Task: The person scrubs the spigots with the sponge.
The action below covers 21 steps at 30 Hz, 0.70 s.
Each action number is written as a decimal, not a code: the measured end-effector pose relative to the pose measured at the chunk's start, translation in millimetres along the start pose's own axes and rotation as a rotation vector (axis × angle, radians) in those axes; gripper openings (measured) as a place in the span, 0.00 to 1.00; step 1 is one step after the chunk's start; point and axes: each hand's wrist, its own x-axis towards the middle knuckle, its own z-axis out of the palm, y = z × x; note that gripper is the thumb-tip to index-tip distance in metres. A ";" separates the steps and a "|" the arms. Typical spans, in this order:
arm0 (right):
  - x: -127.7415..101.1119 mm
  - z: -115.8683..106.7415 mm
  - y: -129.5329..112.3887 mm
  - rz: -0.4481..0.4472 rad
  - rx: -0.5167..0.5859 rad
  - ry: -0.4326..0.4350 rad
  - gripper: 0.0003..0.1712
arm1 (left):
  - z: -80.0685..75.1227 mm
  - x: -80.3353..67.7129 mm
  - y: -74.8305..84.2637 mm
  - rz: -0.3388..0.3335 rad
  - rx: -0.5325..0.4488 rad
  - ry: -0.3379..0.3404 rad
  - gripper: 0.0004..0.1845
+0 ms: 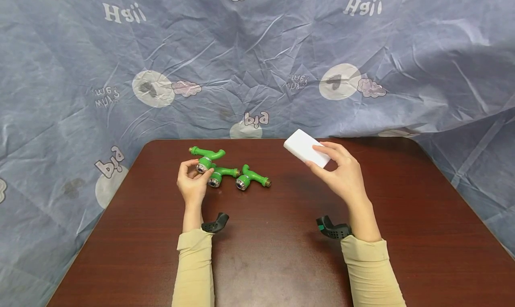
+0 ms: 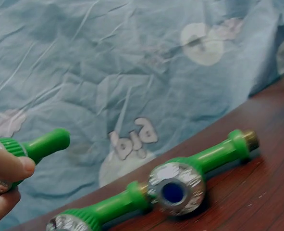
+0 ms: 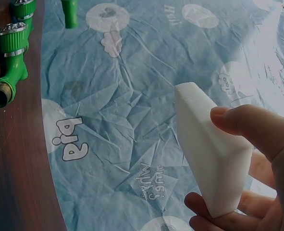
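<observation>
My left hand (image 1: 196, 170) pinches the ribbed metal-ringed end of a green plastic faucet (image 1: 207, 157), lifted a little over the dark brown table (image 1: 261, 258). In the left wrist view its fingertips (image 2: 9, 168) close on that faucet (image 2: 38, 146). Two more green faucets (image 1: 223, 173) (image 1: 252, 178) lie on the table just right of that hand; the left wrist view shows them close up, one (image 2: 180, 179) and the other (image 2: 99, 211). My right hand (image 1: 318, 157) holds a white rectangular block (image 1: 304, 147) above the table's far right part, thumb and fingers (image 3: 257, 126) curled round the block (image 3: 206, 154).
A crumpled blue patterned cloth (image 1: 257, 65) hangs behind the table and drapes down both sides. Black wrist mounts (image 1: 215, 224) (image 1: 334, 229) sit at the beige sleeves. Bare table surface stretches between and in front of the arms.
</observation>
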 end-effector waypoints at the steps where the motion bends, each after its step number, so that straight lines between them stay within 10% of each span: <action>1: -0.1 -0.1 0.0 0.000 0.001 -0.001 0.21 | -3.1 1.9 -5.0 -0.003 0.005 0.025 0.24; 9: 0.0 0.1 0.5 0.011 0.007 -0.016 0.22 | -22.8 12.2 -31.5 -0.062 0.079 0.199 0.24; 21: -0.3 -1.4 -1.9 0.014 -0.011 -0.036 0.23 | -28.8 12.2 -44.1 -0.153 0.397 0.260 0.23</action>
